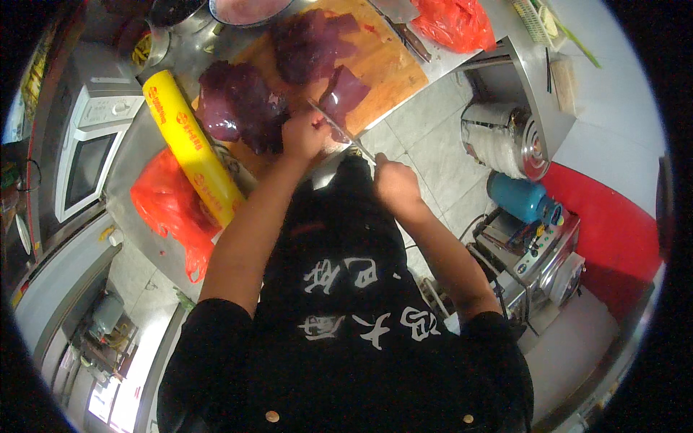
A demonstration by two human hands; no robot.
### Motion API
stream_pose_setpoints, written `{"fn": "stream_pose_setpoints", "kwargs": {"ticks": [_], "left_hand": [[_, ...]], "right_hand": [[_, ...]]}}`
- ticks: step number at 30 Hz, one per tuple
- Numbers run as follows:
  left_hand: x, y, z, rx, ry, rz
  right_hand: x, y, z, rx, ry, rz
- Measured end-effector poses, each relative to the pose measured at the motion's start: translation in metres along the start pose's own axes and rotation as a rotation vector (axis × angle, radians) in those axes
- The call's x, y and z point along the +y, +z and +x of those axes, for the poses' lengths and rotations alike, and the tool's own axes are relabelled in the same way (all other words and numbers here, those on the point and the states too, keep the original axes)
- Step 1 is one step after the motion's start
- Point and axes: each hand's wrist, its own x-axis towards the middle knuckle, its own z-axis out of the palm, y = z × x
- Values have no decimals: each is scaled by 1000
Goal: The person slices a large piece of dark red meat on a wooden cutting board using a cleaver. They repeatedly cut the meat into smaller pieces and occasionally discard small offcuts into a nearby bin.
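Observation:
My right hand [398, 184] grips the handle of a knife, just off the near edge of a wooden cutting board [400, 70]. The thin knife blade [341, 129] points up and left over the board, beside my left hand [305, 135]. The left fingers are bent by a small dark red piece at the blade; whether they pinch it I cannot tell. Dark, glossy slabs of raw meat, resembling liver [238, 103], lie left of that hand. Another dark heap [308, 46] lies farther back, and a smaller flat piece [346, 92] sits right of the blade.
A yellow roll box [187, 140] lies along the board's left side, next to a red plastic bag [173, 200]. At the back are a bowl [249, 11], a second knife with a brown handle [414, 43] and another red bag [457, 24]. A blue gas cylinder [517, 197] stands at the right.

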Motion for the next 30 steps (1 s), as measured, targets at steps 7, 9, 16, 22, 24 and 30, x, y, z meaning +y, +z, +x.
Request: {"fn": "stream_pose_setpoints", "kwargs": {"ticks": [7, 9, 16, 22, 24, 30], "left_hand": [[-11, 10, 2, 130, 167, 34], [-14, 10, 1, 132, 156, 13], [-17, 4, -5, 178, -86, -30], [0, 1, 0, 230, -211, -19], [4, -3, -2, 228, -238, 16], [-2, -27, -28, 134, -164, 82]], "right_hand": [[-14, -3, 58, 91, -160, -25], [-14, -9, 70, 124, -207, -34], [42, -49, 80, 62, -343, -82], [60, -47, 58, -4, -256, -186], [76, -52, 52, -28, -200, -193], [106, -53, 53, 2, -348, -11]]}}
